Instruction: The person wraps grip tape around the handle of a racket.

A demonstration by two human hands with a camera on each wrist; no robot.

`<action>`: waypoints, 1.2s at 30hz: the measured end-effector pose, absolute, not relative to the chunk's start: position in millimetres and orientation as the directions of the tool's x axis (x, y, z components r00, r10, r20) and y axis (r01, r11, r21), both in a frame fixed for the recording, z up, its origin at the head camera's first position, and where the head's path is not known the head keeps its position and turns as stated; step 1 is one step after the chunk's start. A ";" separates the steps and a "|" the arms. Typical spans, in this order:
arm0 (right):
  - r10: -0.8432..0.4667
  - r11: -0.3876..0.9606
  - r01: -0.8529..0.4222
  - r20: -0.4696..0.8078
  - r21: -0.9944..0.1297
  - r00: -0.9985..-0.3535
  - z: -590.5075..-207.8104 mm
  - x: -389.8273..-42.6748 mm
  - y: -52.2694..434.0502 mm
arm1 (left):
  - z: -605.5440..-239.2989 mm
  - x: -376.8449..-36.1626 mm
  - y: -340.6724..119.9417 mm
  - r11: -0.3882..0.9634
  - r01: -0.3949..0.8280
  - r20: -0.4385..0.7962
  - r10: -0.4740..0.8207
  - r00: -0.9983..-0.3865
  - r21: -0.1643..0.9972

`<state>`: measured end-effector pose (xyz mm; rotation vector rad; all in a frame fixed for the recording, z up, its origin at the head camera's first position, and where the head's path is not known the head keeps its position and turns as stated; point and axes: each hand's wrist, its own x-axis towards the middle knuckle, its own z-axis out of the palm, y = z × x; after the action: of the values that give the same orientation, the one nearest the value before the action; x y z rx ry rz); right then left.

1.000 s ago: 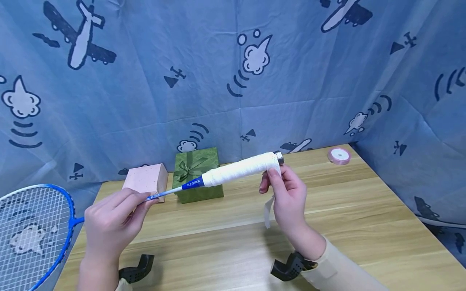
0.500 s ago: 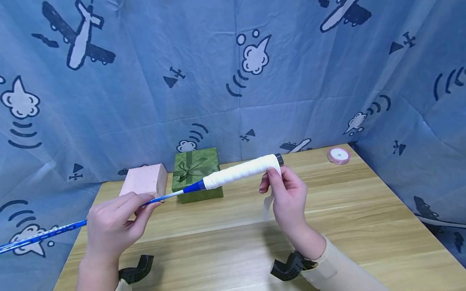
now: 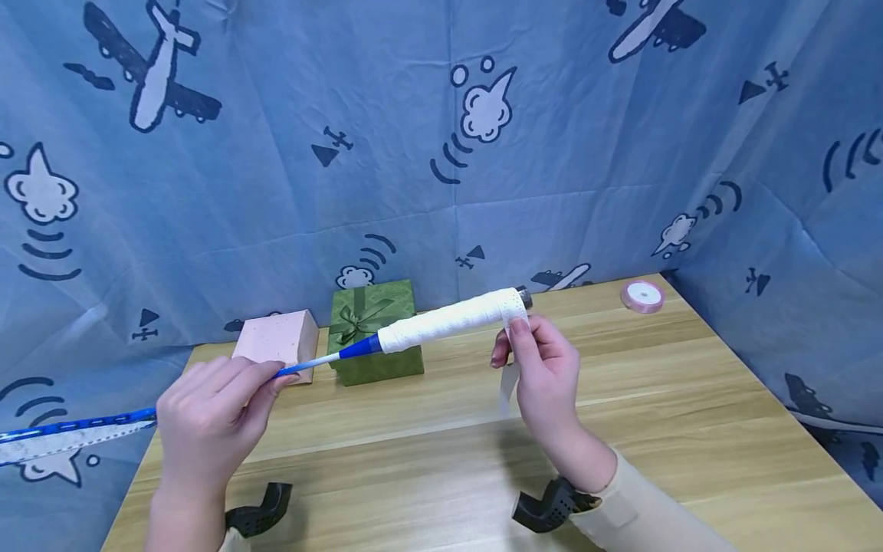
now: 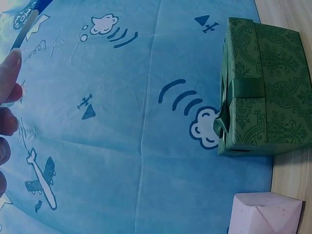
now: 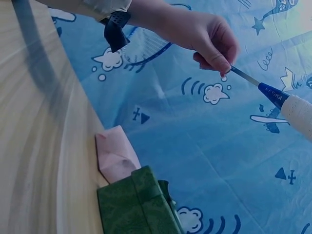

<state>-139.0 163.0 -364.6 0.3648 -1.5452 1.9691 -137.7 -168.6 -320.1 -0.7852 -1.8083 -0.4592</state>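
A badminton racket (image 3: 360, 347) with a blue cone and slim shaft is held above the table, handle pointing right. My left hand (image 3: 207, 414) pinches the shaft between thumb and fingers; the same hand (image 5: 212, 41) shows in the right wrist view. White grip tape (image 3: 448, 320) wraps the handle nearly to its dark butt end (image 3: 526, 297). Close below that end, my right hand (image 3: 545, 376) pinches the tape between thumb and forefinger, and a loose tail (image 3: 508, 383) hangs beneath. At far left the racket's head (image 3: 76, 433) appears almost edge-on.
Behind the racket stand a green gift box (image 3: 375, 368) with a bow and a pale pink box (image 3: 276, 337). A pink-rimmed ribbon spool (image 3: 642, 296) lies at the table's back right. Blue printed curtain (image 3: 414, 153) closes off the back and right.
The racket has rolled about its shaft: its strung face showed broadly, then went edge-on, and now shows a narrow sliver. The cone's lettering has turned out of the head view. Both hands stay nearly in place.
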 end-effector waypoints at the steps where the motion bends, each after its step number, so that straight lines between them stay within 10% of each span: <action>1: 0.283 -0.142 -0.610 0.558 -0.780 -0.780 -364.9 -139.2 163.0 | -319.8 -138.0 -168.0 0.712 0.700 0.934 0.285 -0.214 -0.057; 15: 0.287 -0.138 -0.599 0.547 -0.789 -0.787 -364.3 -140.9 163.4 | -317.9 -135.1 -165.4 0.694 0.717 0.930 0.299 -0.212 -0.060; 24: 0.274 -0.139 -0.624 0.576 -0.769 -0.770 -366.1 -141.6 162.5 | -324.3 -133.0 -177.2 0.707 0.707 0.865 0.346 -0.364 0.015; 36: 0.299 -0.122 -0.591 0.538 -0.797 -0.788 -366.2 -142.5 164.6 | -321.8 -135.1 -170.2 0.743 0.668 0.936 0.267 -0.231 -0.047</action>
<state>-142.5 164.6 -366.2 0.3285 -1.5653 1.9600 -135.1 -170.2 -321.8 -0.7289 -1.8128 -0.4417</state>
